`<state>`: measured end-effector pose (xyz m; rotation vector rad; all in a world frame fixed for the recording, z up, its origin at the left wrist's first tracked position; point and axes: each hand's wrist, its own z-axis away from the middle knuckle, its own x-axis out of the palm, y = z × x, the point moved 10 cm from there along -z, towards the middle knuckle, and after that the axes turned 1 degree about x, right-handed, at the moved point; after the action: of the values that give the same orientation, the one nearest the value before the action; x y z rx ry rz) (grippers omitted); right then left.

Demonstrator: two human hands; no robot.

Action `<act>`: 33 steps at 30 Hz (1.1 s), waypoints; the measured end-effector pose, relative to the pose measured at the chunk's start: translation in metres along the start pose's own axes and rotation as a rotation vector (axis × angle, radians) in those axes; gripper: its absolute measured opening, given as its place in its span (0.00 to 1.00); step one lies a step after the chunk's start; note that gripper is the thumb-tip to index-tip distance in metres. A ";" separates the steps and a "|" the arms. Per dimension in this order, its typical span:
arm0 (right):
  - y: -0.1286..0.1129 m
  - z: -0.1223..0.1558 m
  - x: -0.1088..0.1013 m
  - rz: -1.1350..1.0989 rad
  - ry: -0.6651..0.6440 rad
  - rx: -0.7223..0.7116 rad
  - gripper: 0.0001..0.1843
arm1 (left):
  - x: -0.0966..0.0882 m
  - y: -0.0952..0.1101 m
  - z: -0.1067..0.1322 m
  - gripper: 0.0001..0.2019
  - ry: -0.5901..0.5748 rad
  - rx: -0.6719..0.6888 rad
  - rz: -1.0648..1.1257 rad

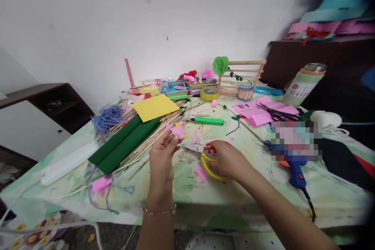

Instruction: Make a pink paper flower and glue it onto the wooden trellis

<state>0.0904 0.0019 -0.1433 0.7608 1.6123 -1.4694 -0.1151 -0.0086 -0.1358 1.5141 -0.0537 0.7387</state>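
My left hand (163,152) pinches a small piece of pink paper (178,133) between thumb and fingers, above the middle of the table. My right hand (230,158) is wrapped round the handles of a pair of scissors (208,164), one handle red and the other yellow. The blades (191,147) point left toward the pink paper, just below it; whether they touch it I cannot tell. Pink scraps (195,138) lie beyond the scissors, and a larger pink piece (201,173) lies below them. A bright green pen-like cutter (208,120) rests behind my hands.
Thin sticks (164,125), dark green paper rolls (125,144) and a yellow sheet (155,107) lie left, near blue yarn (108,120). A blue glue gun (297,172), black scissors (278,113) and a bottle (304,84) are right. A stick fence (243,71) stands behind.
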 end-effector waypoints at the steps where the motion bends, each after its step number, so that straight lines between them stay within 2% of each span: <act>1: -0.008 -0.007 0.006 -0.012 -0.026 -0.043 0.21 | -0.001 0.001 -0.001 0.24 0.003 -0.004 0.004; 6: -0.045 -0.033 0.024 -0.088 -0.100 -0.225 0.21 | 0.000 0.007 -0.005 0.21 -0.036 0.007 -0.003; 9: -0.055 -0.043 0.022 -0.140 -0.087 -0.268 0.19 | 0.003 0.013 -0.011 0.21 -0.055 0.008 -0.016; 11: -0.054 -0.049 0.013 -0.196 -0.042 -0.259 0.17 | 0.012 0.019 -0.016 0.22 -0.084 0.010 -0.041; 14: -0.047 -0.058 -0.013 -0.353 0.053 -0.225 0.16 | 0.042 0.028 -0.022 0.20 -0.180 0.034 -0.082; 19: -0.043 -0.069 -0.067 -0.646 0.136 -0.270 0.22 | 0.125 0.040 -0.025 0.16 -0.412 0.105 -0.102; 22: -0.024 -0.079 -0.098 -0.670 0.196 -0.218 0.22 | 0.166 0.049 -0.029 0.14 -0.477 0.120 -0.075; 24: -0.001 -0.093 -0.112 -0.605 0.222 -0.117 0.19 | 0.181 0.059 -0.035 0.14 -0.493 0.130 -0.044; 26: 0.027 -0.112 -0.116 -0.483 0.215 0.020 0.17 | 0.185 0.067 -0.044 0.14 -0.480 0.146 -0.004; 29: 0.062 -0.141 -0.110 -0.246 0.189 0.185 0.17 | 0.180 0.068 -0.059 0.16 -0.438 0.146 0.041; 33: 0.083 -0.168 -0.096 0.043 0.229 0.296 0.18 | 0.177 0.060 -0.071 0.18 -0.463 0.090 0.054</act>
<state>0.1808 0.1873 -0.1026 1.1598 1.5490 -1.6596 -0.0333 0.1207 -0.0071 1.7503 -0.4144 0.4242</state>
